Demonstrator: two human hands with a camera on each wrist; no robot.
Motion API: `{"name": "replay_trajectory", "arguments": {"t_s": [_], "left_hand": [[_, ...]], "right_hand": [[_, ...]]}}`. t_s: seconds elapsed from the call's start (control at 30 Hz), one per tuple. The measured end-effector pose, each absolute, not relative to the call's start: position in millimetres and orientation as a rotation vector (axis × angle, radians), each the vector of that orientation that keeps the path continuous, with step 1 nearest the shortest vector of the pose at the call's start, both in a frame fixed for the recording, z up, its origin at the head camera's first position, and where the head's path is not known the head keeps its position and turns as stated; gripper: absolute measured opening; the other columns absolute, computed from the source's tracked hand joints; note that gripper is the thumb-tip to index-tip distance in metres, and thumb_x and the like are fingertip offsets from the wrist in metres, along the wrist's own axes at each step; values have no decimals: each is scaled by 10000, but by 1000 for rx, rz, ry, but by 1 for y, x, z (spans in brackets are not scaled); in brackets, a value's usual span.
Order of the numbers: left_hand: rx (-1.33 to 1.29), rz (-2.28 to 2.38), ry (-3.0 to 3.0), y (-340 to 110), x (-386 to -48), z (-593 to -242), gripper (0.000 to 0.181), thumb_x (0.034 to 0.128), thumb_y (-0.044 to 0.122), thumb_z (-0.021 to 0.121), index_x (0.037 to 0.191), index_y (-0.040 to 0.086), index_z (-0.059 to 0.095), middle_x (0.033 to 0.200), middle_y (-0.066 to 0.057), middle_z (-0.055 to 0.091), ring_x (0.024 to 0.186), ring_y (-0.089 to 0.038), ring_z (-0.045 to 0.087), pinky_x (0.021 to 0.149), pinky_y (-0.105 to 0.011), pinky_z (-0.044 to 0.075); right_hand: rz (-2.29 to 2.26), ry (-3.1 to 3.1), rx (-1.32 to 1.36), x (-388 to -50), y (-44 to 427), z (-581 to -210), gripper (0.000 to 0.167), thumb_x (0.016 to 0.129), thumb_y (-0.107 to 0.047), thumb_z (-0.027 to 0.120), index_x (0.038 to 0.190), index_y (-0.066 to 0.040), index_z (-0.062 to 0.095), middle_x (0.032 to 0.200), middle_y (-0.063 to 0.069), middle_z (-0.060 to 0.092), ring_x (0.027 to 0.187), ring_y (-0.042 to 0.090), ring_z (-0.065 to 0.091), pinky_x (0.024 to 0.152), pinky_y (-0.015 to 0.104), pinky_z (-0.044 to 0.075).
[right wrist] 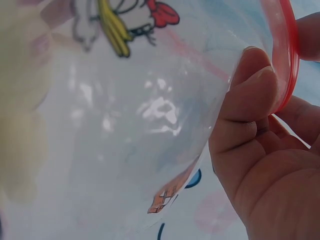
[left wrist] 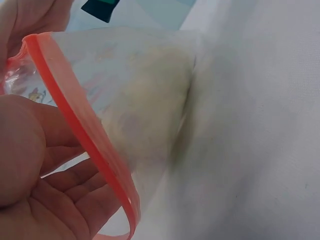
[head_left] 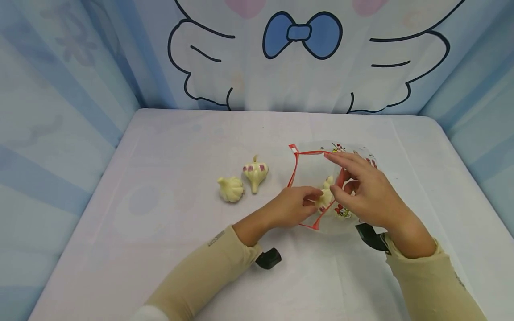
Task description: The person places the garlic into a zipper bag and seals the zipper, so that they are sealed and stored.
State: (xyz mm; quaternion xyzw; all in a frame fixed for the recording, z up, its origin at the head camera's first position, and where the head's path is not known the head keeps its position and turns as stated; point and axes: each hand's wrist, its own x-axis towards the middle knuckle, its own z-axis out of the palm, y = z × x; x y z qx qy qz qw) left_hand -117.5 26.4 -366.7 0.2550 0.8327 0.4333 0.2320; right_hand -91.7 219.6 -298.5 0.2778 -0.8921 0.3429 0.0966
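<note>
A clear zip bag point(head_left: 293, 171) with a red rim and printed cartoon figures lies with its mouth spread toward the left. My right hand point(head_left: 367, 187) pinches the red rim between thumb and fingers, also seen in the right wrist view. Through the mouth reaches my left hand point(head_left: 293, 206), its fingers around a pale garlic bulb point(head_left: 326, 194) with purple marks. The plastic blurs that garlic in the left wrist view, and the fingertips are partly hidden behind the red rim point(left wrist: 75, 115).
Left of the bag, a garlic bulb with purple patches point(head_left: 255, 173) and a plain cream bulb point(head_left: 231, 189) lie on the white table point(head_left: 168, 249). Patterned curtains point(head_left: 257, 84) stand behind the table and along both sides.
</note>
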Motion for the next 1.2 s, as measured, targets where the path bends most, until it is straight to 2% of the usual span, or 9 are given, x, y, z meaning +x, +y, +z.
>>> {"name": "replay_trajectory", "arguments": {"t_s": [0.3, 0.57, 0.8, 1.07, 1.2], "left_hand": [[739, 1170, 2315, 11, -112, -362, 426, 989, 169, 646, 1407, 126, 581, 1339, 6, 622, 1122, -50, 610, 917, -175, 476], [736, 1254, 2321, -14, -106, -356, 411, 980, 129, 654, 1385, 90, 592, 1334, -53, 622, 1158, -116, 608, 962, -226, 473], [722, 1294, 2375, -39, -100, -351, 415, 967, 125, 674, 1373, 77, 599, 1334, -48, 618, 1177, -163, 596, 973, -247, 483], [585, 1278, 2495, -83, -97, -343, 441, 931, 123, 729, 1353, 69, 613, 1316, -79, 621, 1190, -268, 598, 995, -363, 493], [484, 1314, 2559, -105, -100, -341, 429, 924, 112, 736, 1333, 58, 619, 1310, -95, 610, 1188, -261, 592, 993, -388, 495]], "right_hand": [[1012, -2638, 815, -91, 220, -298, 632, 808, 117, 692, 1409, -21, 552, 1346, 127, 543, 765, 81, 525, 673, 113, 465], [977, -2654, 805, -91, 221, -298, 624, 811, 107, 690, 1407, -11, 547, 1318, 122, 543, 752, 65, 521, 665, 120, 463], [1013, -2660, 801, -92, 220, -300, 629, 808, 109, 704, 1407, -9, 551, 1276, 128, 549, 737, 74, 527, 651, 127, 467], [1035, -2647, 813, -93, 221, -301, 632, 799, 106, 720, 1400, 2, 555, 1275, 137, 553, 743, 82, 522, 663, 125, 464], [1025, -2655, 815, -93, 221, -300, 628, 801, 106, 714, 1399, 0, 555, 1273, 135, 551, 747, 79, 522, 664, 129, 465]]}}
